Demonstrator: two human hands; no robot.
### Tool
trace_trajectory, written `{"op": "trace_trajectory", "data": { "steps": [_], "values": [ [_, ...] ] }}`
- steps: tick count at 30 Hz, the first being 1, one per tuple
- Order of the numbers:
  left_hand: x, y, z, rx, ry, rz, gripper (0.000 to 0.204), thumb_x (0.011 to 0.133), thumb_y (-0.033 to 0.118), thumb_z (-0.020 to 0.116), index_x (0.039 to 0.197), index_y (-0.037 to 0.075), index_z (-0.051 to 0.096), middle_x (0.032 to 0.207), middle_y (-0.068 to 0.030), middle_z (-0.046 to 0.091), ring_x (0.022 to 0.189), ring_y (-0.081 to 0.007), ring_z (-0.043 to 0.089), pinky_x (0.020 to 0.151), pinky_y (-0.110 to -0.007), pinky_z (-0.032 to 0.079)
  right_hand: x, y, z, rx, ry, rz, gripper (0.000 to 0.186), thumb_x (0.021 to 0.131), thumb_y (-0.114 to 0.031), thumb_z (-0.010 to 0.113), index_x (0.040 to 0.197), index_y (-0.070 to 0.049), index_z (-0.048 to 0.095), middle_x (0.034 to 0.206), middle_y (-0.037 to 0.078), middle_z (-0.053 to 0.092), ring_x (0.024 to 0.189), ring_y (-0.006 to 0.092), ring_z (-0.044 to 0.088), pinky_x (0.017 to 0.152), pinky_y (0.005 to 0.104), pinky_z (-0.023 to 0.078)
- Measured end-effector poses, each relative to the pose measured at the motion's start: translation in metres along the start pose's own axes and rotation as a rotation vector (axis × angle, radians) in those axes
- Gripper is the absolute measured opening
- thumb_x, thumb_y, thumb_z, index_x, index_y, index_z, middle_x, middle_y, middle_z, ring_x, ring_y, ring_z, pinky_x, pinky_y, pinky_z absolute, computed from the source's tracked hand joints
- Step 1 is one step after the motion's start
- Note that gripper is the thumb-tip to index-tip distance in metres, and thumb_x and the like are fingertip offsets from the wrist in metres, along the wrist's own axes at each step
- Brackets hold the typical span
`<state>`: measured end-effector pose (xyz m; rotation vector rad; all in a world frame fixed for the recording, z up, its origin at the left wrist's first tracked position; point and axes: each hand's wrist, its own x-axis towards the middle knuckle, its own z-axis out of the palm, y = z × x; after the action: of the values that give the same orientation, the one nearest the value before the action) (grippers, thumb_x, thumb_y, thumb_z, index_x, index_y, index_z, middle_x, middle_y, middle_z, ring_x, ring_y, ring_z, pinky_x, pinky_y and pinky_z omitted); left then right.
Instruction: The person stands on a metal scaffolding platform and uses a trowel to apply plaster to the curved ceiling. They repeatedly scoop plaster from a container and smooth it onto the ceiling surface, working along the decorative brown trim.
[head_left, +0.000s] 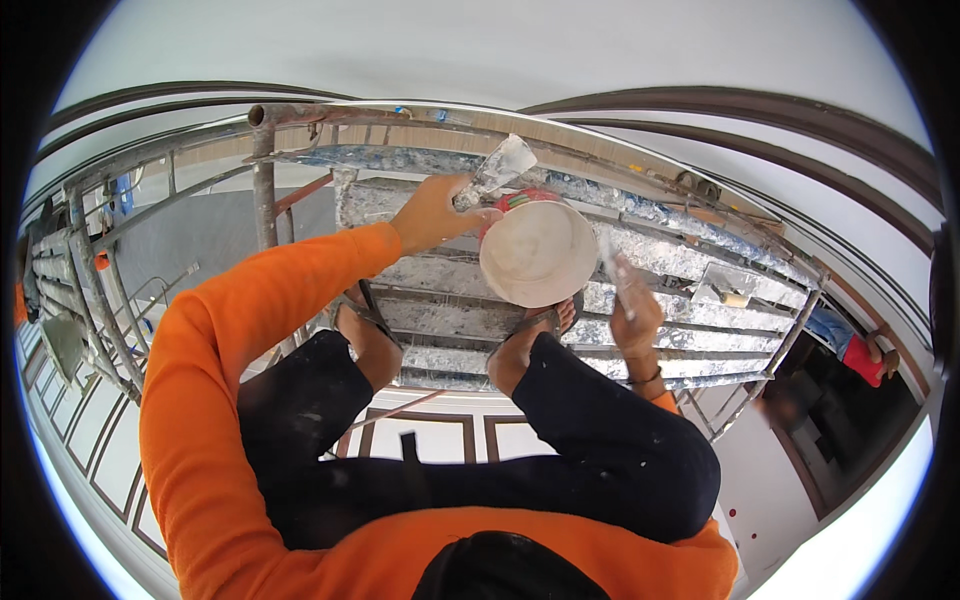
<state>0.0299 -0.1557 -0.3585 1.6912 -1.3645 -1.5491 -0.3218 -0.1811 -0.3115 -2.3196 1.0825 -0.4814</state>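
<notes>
My left hand is closed round a putty knife, whose wide blade, smeared with white, points up and to the right. The left thumb lies close to the rim of a round bucket; whether it touches cannot be made out. Pale off-white material coats the bucket's inside, and a bit of its red outer side shows at the far left. To the right of the bucket, my right hand grips a second putty knife. Its blade is blurred and points upward beside the bucket rim.
My feet in sandals rest on white-spattered scaffold planks. A flat trowel lies on the planks at the right. Scaffold rails run along the left and far side. Below at the right is a person in red. Dark-trimmed white walls stand ahead.
</notes>
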Motion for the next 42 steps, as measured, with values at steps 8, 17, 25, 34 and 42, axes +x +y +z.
{"op": "trace_trajectory", "data": {
  "steps": [8,17,25,34,42],
  "values": [
    [0.009,-0.006,0.032,-0.138,-0.135,-0.073,0.054,0.085,0.033,0.07,0.118,-0.007,0.056,0.08,-0.013,0.064,0.061,-0.0147,0.059,0.06,-0.031,0.049,-0.037,0.039,0.039,-0.152,-0.198,-0.273,0.047,0.085,-0.029,0.057,0.131,-0.021,0.058,0.148,0.008,0.045,0.142,0.0299,0.033,0.116,0.0568,0.02],
    [0.017,-0.015,0.038,-0.098,-0.157,0.004,0.046,0.088,0.03,0.069,0.114,-0.006,0.057,0.079,-0.0103,0.064,0.058,-0.0118,0.057,0.058,-0.029,0.048,-0.04,0.069,0.021,-0.299,-0.095,-0.23,0.052,0.085,-0.02,0.054,0.137,-0.02,0.054,0.149,0.006,0.043,0.142,0.0279,0.033,0.115,0.0557,0.023],
    [0.012,-0.002,0.033,-0.086,-0.177,0.008,0.041,0.09,0.03,0.068,0.111,-0.002,0.057,0.078,-0.0057,0.063,0.06,-0.0107,0.058,0.057,-0.028,0.047,-0.05,0.05,0.017,-0.35,-0.012,0.065,0.056,0.075,0.002,0.054,0.128,-0.012,0.061,0.142,0.014,0.051,0.135,0.0329,0.044,0.112,0.05,0.032],
    [0.017,-0.002,0.016,-0.249,-0.174,-0.091,0.048,0.089,0.041,0.069,0.112,0.0,0.06,0.065,-0.0041,0.061,0.051,-0.0108,0.056,0.053,-0.029,0.047,-0.04,0.003,0.004,-0.133,0.079,0.465,0.051,0.078,0.009,0.051,0.127,-0.003,0.058,0.121,0.018,0.062,0.108,0.0247,0.061,0.083,0.0325,0.051],
    [0.018,-0.005,0.012,-0.267,-0.142,-0.063,0.049,0.087,0.041,0.07,0.115,0.001,0.062,0.082,-0.0061,0.066,0.055,-0.009,0.056,0.053,-0.026,0.046,0.003,-0.052,0.013,0.406,-0.006,0.616,0.034,0.079,-0.006,0.055,0.11,0.006,0.06,0.091,0.023,0.067,0.074,0.0334,0.065,0.071,0.0347,0.052]
  ]
}}
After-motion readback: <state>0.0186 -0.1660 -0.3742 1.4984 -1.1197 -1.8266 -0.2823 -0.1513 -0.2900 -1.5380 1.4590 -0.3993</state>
